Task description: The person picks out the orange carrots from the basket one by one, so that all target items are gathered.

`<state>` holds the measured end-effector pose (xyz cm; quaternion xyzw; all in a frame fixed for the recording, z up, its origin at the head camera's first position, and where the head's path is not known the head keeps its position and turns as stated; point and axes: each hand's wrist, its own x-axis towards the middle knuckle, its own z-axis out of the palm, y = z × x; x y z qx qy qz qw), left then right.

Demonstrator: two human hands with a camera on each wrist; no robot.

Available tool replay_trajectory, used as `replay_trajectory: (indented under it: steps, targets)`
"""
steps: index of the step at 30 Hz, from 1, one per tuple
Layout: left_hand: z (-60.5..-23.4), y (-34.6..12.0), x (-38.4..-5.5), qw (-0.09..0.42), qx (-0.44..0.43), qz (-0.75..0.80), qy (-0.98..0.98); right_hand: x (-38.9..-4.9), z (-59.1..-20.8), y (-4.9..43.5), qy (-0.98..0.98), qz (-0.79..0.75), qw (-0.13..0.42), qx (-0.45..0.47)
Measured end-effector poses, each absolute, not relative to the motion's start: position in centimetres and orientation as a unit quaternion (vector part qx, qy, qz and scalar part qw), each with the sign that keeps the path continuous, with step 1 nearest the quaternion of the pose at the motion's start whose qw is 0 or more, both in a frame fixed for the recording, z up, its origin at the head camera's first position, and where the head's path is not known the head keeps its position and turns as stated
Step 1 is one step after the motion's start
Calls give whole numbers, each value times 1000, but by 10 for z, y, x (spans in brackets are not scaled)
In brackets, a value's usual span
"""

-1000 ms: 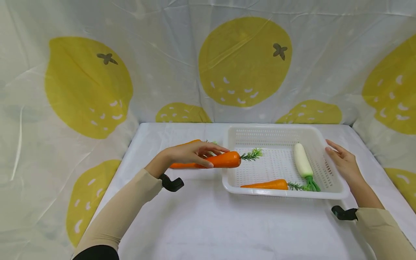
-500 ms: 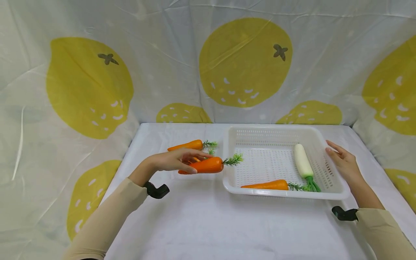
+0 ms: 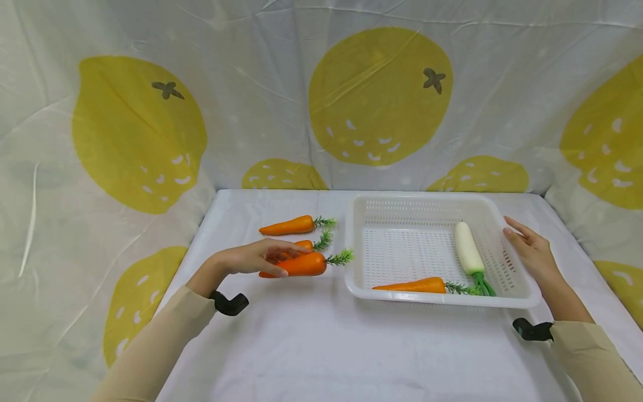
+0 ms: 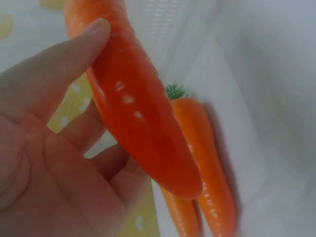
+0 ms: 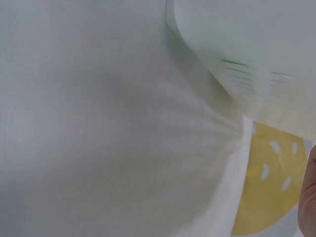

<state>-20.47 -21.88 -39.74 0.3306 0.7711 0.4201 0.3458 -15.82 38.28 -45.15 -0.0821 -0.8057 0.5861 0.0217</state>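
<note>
My left hand [image 3: 261, 257] grips a fat red-orange carrot [image 3: 303, 264], thumb on the near side and fingers on the far side. Its green top points right, just short of the basket. In the left wrist view this held carrot [image 4: 138, 113] is above two other carrots on the table. One, a middle carrot [image 3: 304, 244], is partly hidden by the hand; the other, a far carrot [image 3: 288, 225], lies behind it. My right hand [image 3: 532, 251] touches the right rim of a white plastic basket [image 3: 437, 300] with fingers extended; some fingers are hidden.
Inside the basket, a white radish [image 3: 467, 248] lies along the right side, and a carrot [image 3: 414, 286] lies along the front wall. White cloth covers the table [image 3: 311, 346]. A lemon-print curtain [image 3: 251, 100] stands behind and at the sides.
My left hand has moved left and slightly nearer with the carrot, from over the basket's left edge to beside it. The far and middle carrots show more now. My right hand stays put.
</note>
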Motion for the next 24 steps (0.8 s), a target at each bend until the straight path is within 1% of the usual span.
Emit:
replay_trajectory:
  steps: [13, 19, 24]
  targets:
    - [-422, -235, -207, 341, 311, 420, 781, -158, -452, 383, -803, 589, 21, -89]
    - [-430, -239, -206, 349, 290, 421, 786, -158, -452, 382, -806, 585, 21, -93]
    - [-433, -241, -208, 346, 286, 415, 792, -159, -452, 382, -808, 581, 18, -93]
